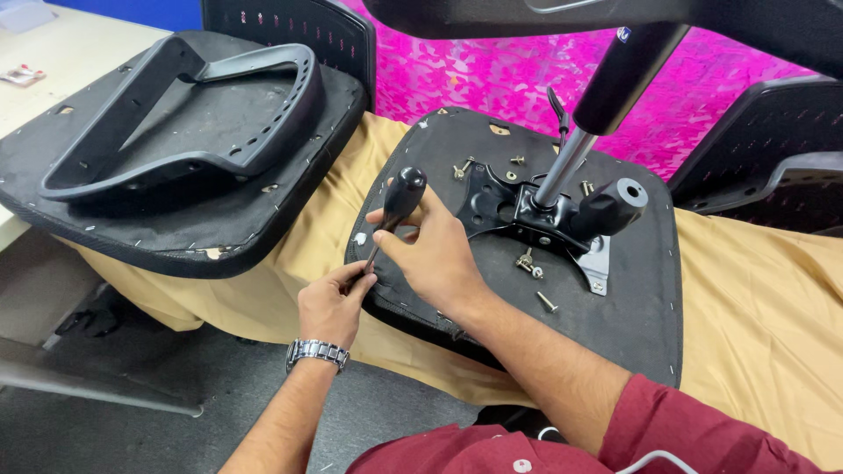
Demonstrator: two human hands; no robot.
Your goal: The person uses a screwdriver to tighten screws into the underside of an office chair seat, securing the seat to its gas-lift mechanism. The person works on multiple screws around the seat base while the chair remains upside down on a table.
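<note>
Work surface: table draped in a tan cloth [764, 290], pink patterned sheet [492, 75] behind. Largest item in hand is an upturned black chair seat [632, 307], underside up, lying on the cloth in front of the person. A second upturned seat [114, 211] sits to the left, partly on a pale table, with a loose black armrest frame [176, 105] resting on it. On the near seat a black metal tilt mechanism plate [518, 211] lies at the centre, with the chrome and black gas-lift column [597, 114] rising from it and a black knob lever [615, 206] projecting to the right. Right hand [435, 254] is wrapped around the black-handled screwdriver [399, 206], held upright at the seat's left edge. Left hand [332, 303], wristwatch [316, 353] on the wrist, pinches the lower shaft near the tip, fingers pressed together to steady it; what the tip sits on is hidden by the fingers. Several loose bolts [531, 263] and washers lie scattered on the seat around the plate, one bolt [546, 302] lying apart nearer the person. Judgement: fastening is only partly along. With this much hardware loose, the plate is probably not fully secured, and the armrest frame remains unattached.
</note>
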